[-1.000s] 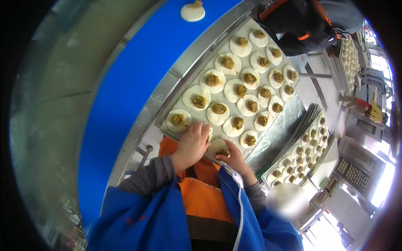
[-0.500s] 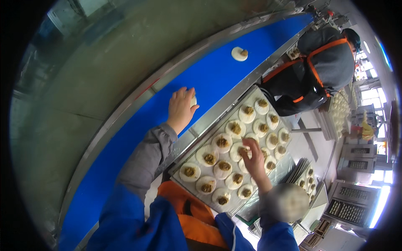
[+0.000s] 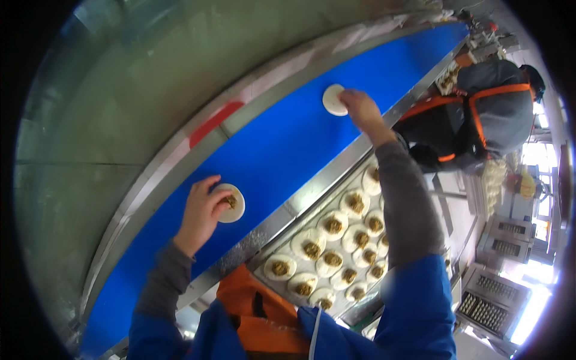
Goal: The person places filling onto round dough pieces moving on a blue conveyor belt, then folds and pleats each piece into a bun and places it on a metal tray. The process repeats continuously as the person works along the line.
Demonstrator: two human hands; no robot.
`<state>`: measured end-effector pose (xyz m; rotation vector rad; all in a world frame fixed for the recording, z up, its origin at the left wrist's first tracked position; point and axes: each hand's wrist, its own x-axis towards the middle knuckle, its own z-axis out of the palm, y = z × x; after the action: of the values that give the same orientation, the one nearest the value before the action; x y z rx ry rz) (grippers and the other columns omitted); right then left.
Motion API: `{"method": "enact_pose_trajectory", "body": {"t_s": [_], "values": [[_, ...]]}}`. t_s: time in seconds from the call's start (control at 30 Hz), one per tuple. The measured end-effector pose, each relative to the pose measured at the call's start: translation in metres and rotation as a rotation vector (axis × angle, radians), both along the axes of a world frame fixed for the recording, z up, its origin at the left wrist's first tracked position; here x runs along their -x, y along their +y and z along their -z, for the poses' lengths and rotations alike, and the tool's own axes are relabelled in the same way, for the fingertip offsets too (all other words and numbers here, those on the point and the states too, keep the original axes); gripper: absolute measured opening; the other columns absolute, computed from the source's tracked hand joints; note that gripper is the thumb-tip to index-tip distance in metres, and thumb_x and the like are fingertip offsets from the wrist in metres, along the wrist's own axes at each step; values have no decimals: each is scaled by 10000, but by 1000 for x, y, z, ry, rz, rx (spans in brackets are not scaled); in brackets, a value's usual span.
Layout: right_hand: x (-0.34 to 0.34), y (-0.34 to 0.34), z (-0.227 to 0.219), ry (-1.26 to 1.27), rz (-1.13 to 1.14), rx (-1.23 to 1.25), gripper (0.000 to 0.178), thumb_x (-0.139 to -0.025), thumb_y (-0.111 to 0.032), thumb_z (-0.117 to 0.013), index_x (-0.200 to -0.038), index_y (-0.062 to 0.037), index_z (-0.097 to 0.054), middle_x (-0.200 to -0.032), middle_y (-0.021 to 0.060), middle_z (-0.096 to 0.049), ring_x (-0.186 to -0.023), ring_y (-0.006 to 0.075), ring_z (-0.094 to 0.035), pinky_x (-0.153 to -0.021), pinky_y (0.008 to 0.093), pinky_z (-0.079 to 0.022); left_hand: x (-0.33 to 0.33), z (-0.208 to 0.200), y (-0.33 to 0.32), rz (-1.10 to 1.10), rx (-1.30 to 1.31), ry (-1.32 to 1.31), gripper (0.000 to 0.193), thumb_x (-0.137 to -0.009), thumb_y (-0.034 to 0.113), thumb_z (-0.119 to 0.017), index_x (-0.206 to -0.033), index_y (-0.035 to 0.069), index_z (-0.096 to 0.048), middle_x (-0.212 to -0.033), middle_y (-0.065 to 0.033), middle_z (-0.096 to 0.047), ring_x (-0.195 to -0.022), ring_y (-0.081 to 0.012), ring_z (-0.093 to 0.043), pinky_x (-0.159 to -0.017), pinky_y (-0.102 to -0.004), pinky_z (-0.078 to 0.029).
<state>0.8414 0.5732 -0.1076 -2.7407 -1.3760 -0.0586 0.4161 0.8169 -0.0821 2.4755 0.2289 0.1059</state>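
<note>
My left hand (image 3: 201, 213) is on the blue belt, its fingers curled over the left edge of a flat white dough round (image 3: 238, 207). A small heap of brown-green filling (image 3: 230, 201) shows at the fingertips. Farther up the belt to the right, my right hand (image 3: 362, 110) has its fingers drawn together over the right side of a second dough round (image 3: 332, 101). Those fingers cover that side, so any filling there is hidden. Both rounds lie flat on the belt (image 3: 288, 144).
A metal tray (image 3: 267, 283) bearing several filled dough rounds (image 3: 279, 267) sits right of the belt, partly behind my right arm. The belt has a metal edge (image 3: 279, 219). A co-worker (image 3: 498, 114) in dark clothes with orange straps bends at the upper right. Racks (image 3: 492, 300) stand beyond.
My right hand has gone from above the tray to the far dough round on the belt. My left hand and the near round have shifted down and left, uncovering the round's filling.
</note>
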Motion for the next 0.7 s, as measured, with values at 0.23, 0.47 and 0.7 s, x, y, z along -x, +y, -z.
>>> {"method": "enact_pose_trajectory", "body": {"t_s": [0.23, 0.47, 0.7], "values": [[5, 27, 27, 429, -201, -128, 455, -887, -399, -760, -1235, -122, -661, -1096, 113, -723, -1008, 296, -694, -870, 385, -546, 52, 8, 53, -188, 459, 496, 503, -839, 64, -740, -1305, 52, -549, -1094, -70, -564, -942, -170, -554, -793, -293, -491], [72, 72, 13, 635, 106, 136, 663, -783, -551, -755, -1265, -104, -663, -1201, 220, -672, -1134, 377, -627, -969, 457, -485, 111, -19, 57, 40, 237, 454, 356, -808, 34, -751, -1098, 35, -544, -1034, -100, -557, -958, -254, -620, -833, -324, -507], [229, 54, -5, 571, 9, -204, 497, -755, -362, -821, -1155, -129, -639, -1003, 120, -699, -933, 343, -681, -822, 433, -542, 189, -23, 73, -271, 668, 776, 480, -926, 135, -676, -1362, 63, -488, -1257, -97, -590, -1120, -242, -614, -930, -351, -504]]}}
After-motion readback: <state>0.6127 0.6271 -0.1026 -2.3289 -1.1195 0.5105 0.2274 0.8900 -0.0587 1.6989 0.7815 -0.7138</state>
